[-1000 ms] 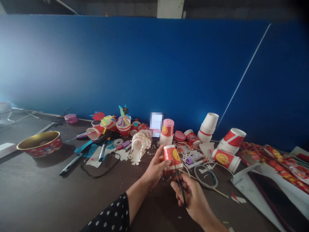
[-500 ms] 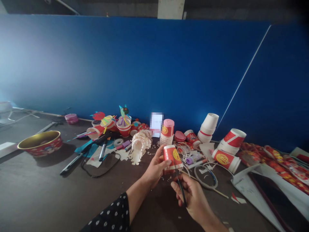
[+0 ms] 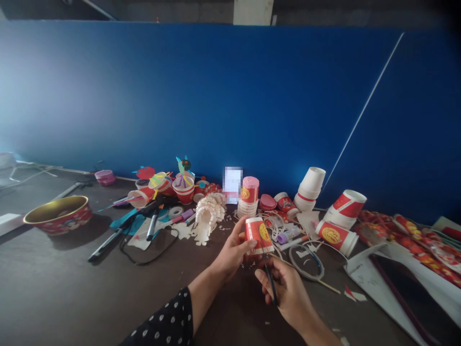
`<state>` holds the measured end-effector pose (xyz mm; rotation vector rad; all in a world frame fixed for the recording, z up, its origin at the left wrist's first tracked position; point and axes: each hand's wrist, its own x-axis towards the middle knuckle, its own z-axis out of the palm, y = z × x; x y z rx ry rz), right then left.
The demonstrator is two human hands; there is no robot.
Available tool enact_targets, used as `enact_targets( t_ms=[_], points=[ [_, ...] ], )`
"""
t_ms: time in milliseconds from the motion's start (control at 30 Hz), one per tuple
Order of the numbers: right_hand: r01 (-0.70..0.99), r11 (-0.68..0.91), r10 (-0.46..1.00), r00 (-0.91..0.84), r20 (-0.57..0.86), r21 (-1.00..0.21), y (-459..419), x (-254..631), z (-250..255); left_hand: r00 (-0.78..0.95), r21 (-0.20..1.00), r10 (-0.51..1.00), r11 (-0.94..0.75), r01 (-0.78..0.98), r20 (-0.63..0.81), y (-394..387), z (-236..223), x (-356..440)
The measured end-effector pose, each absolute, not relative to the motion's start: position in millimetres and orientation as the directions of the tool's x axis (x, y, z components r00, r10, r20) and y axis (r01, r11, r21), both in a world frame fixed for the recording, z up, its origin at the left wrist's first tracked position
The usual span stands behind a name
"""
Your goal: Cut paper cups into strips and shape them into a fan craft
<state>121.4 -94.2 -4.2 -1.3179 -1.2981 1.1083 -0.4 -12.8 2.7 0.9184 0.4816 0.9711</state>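
Observation:
A red and white paper cup (image 3: 255, 231) with a yellow emblem is gripped in my left hand (image 3: 233, 249), its fingers behind the cup and thumb on the near side. My right hand (image 3: 284, 288) is closed around the handles of dark scissors (image 3: 271, 279). Their blades reach up to the lower edge of the cup, near the emblem. Behind the cup stands a stack of paper cups (image 3: 248, 206) with a pink top. Left of it lies a row of cut white paper pieces (image 3: 207, 221).
A red and gold bowl (image 3: 59, 221) stands at the left. Paper cup figures (image 3: 184, 188), markers (image 3: 152, 223) and tape (image 3: 175, 212) lie along the back. More cups (image 3: 336, 235), a coiled tube (image 3: 306, 264) and a dark phone (image 3: 410, 293) are at the right. Paper scraps (image 3: 355, 294) dot the table.
Almost nothing differs. The cup has tilted slightly in my left hand, and the scissors stay at its lower edge. The whole view has shifted a little.

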Motion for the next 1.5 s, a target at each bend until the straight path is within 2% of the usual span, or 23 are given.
enact_targets(
  t_ms=[800, 1500],
  points=[
    [0.090, 0.016, 0.999, 0.030, 0.019, -0.996, -94.4, 120.7, -1.4, 0.535, 0.844, 0.842, 0.232, -0.483, 0.075, -12.6, -1.0, -1.1],
    [0.139, 0.026, 0.999, 0.035, 0.031, -0.990, -96.9, 119.1, 6.2, 0.541, 0.839, 0.837, 0.237, -0.490, 0.079, -13.7, 0.7, -0.7]
  ],
)
